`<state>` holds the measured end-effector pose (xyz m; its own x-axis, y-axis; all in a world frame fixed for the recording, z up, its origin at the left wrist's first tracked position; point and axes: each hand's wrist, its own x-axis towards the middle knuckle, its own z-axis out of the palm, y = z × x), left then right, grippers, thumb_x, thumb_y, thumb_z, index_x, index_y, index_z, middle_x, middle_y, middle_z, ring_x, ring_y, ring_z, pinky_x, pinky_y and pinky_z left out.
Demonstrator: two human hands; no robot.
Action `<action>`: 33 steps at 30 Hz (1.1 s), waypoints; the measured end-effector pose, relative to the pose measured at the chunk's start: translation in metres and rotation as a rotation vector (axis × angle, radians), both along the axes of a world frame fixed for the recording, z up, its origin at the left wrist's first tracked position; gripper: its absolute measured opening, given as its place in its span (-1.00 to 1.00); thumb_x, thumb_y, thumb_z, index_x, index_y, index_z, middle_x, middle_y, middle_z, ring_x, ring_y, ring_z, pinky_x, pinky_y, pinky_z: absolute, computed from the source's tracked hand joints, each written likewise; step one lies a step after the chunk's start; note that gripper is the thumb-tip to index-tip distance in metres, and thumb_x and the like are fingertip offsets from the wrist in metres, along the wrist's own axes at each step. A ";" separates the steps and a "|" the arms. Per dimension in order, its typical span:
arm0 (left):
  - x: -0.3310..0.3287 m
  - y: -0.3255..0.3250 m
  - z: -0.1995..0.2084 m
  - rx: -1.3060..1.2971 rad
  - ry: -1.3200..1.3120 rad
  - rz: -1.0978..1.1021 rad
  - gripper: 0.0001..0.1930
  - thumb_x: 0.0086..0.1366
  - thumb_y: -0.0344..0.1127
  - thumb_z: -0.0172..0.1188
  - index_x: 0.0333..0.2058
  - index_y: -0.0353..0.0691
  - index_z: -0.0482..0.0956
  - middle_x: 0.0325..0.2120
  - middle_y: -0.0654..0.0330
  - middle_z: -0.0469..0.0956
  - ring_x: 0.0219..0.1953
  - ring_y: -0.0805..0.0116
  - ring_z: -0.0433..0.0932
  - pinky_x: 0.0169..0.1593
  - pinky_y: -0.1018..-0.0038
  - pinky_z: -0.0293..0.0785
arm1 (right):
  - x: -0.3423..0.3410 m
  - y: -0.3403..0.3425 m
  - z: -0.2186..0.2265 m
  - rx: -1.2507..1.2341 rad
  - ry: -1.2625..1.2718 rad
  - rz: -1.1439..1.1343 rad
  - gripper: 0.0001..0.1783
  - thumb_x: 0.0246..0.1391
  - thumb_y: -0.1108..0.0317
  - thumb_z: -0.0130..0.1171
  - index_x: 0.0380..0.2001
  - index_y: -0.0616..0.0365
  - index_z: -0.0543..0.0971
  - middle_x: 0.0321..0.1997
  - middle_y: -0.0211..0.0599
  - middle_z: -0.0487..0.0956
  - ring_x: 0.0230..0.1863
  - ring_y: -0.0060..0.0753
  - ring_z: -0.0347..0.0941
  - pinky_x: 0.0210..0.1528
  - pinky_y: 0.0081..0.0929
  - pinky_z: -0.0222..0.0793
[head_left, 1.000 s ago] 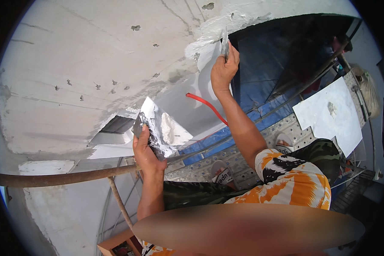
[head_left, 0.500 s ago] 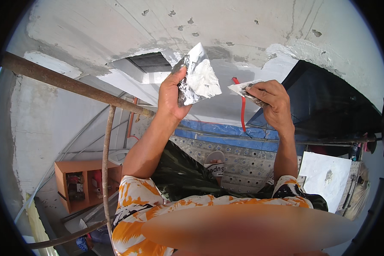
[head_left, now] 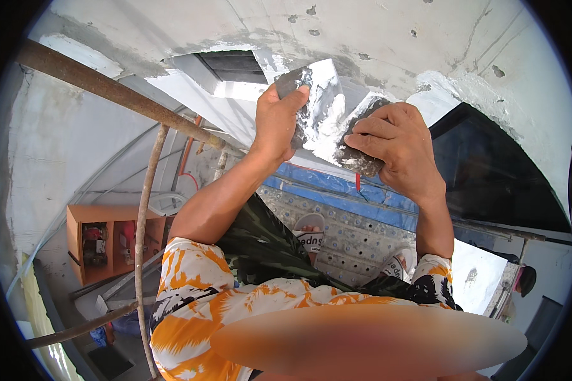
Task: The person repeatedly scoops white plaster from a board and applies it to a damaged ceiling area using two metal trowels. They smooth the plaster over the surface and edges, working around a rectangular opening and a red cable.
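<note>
Pale grey concrete makes up the big overhanging wall (head_left: 388, 28) across twelve o'clock. By our judgement the coating is only partial: a rough, bright white skim coat (head_left: 435, 89) lies along the lower edge at two o'clock, beside the dark, arch-edged opening (head_left: 496, 174) near three, while the broad field above looks bare and streaked.

Towards five o'clock we see the perforated grey metal platform (head_left: 356, 251) under the feet, and at ten the rust-brown round steel pipe (head_left: 108, 95) slants in. The orange-brown boxy wooden cabinet (head_left: 74, 241) sits between eight and nine, and the flat white sheet (head_left: 483, 270) lies at four.

Up at twelve, our left hand (head_left: 278, 127) grips the flat, grey, paste-smeared metal plate (head_left: 329, 71), thumb pressed on its face. At two, our right hand (head_left: 403, 146) has its fingers closed over the dark, crusted, flat scraper blade (head_left: 363, 163), angled just beside the plate; we cannot tell whether they touch. Thick white paste (head_left: 326, 127) lies on the plate at one o'clock, so we judge that material remains to spread. Smallest are the dark, ragged pits (head_left: 499, 71) in the wall, which look unfilled.
</note>
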<state>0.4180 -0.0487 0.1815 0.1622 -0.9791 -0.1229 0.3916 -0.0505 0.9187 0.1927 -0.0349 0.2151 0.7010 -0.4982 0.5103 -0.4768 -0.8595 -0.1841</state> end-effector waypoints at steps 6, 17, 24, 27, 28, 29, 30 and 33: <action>0.006 -0.006 -0.001 -0.038 0.210 0.205 -0.72 0.36 -0.38 0.06 -0.01 -0.36 0.44 -0.17 0.09 0.60 -0.19 0.23 0.64 -0.08 0.26 0.61 | 0.001 -0.003 -0.020 0.226 -0.637 0.057 -0.54 -0.20 0.64 0.25 -0.13 0.12 0.68 -0.15 -0.29 0.65 -0.05 -0.18 0.50 0.02 -0.37 0.37; 0.007 -0.005 -0.008 -0.207 0.102 0.069 -0.76 0.35 -0.43 0.09 -0.03 -0.33 0.48 -0.21 0.13 0.59 -0.15 0.33 0.62 -0.08 0.29 0.61 | -0.015 -0.006 -0.060 0.131 -0.476 -0.344 -0.57 -0.08 0.63 0.19 -0.12 0.00 0.69 -0.05 -0.36 0.64 -0.01 -0.12 0.50 0.07 -0.27 0.41; 0.003 -0.013 -0.002 -0.065 -0.013 0.168 -0.68 0.34 -0.44 0.09 0.03 -0.44 0.42 -0.18 0.07 0.58 -0.20 0.29 0.62 -0.14 0.37 0.59 | -0.015 0.016 -0.062 0.179 -0.296 -0.271 -0.63 -0.04 0.57 0.22 -0.14 -0.02 0.70 -0.18 -0.36 0.65 -0.04 -0.25 0.52 0.06 -0.33 0.36; 0.013 -0.019 0.005 -0.194 0.001 0.221 -0.68 0.34 -0.44 0.05 0.03 -0.46 0.41 -0.16 0.02 0.58 -0.20 0.19 0.65 -0.17 0.29 0.65 | -0.029 0.005 -0.095 0.625 -0.906 -0.307 -0.57 0.08 0.64 0.10 -0.01 0.04 0.65 -0.28 -0.37 0.65 -0.13 -0.48 0.50 -0.16 -0.52 0.35; 0.012 -0.018 0.005 -0.184 -0.008 0.253 -0.79 0.35 -0.41 0.08 -0.07 -0.34 0.45 -0.24 0.09 0.60 -0.29 0.26 0.66 -0.27 0.29 0.70 | -0.030 -0.002 -0.109 0.706 -1.158 -0.504 -0.61 0.10 0.64 0.05 -0.02 0.15 0.63 -0.22 -0.38 0.64 -0.12 -0.55 0.47 -0.11 -0.59 0.33; 0.012 -0.017 0.004 -0.131 -0.057 0.264 -0.77 0.36 -0.41 0.07 -0.04 -0.33 0.45 -0.23 0.10 0.59 -0.26 0.29 0.65 -0.25 0.33 0.68 | -0.029 -0.011 -0.124 0.789 -1.353 -0.676 -0.63 0.13 0.61 0.03 0.02 0.27 0.58 -0.20 -0.41 0.60 -0.13 -0.63 0.43 -0.09 -0.65 0.31; 0.009 -0.015 0.004 -0.136 -0.067 0.236 -0.76 0.37 -0.41 0.07 -0.02 -0.34 0.44 -0.21 0.10 0.59 -0.24 0.29 0.64 -0.23 0.34 0.67 | -0.028 -0.020 -0.140 0.736 -1.526 -0.730 -0.62 0.16 0.59 0.01 0.05 0.39 0.53 -0.17 -0.43 0.57 -0.14 -0.71 0.39 -0.08 -0.70 0.29; 0.000 -0.009 0.004 -0.154 -0.093 0.191 -0.73 0.38 -0.40 0.06 0.01 -0.35 0.43 -0.16 0.09 0.58 -0.19 0.30 0.63 -0.18 0.36 0.65 | -0.024 -0.061 -0.173 0.039 -1.497 -0.957 -0.53 0.20 0.56 -0.07 0.19 0.36 0.41 0.01 -0.17 0.55 0.01 -0.36 0.45 0.10 -0.46 0.31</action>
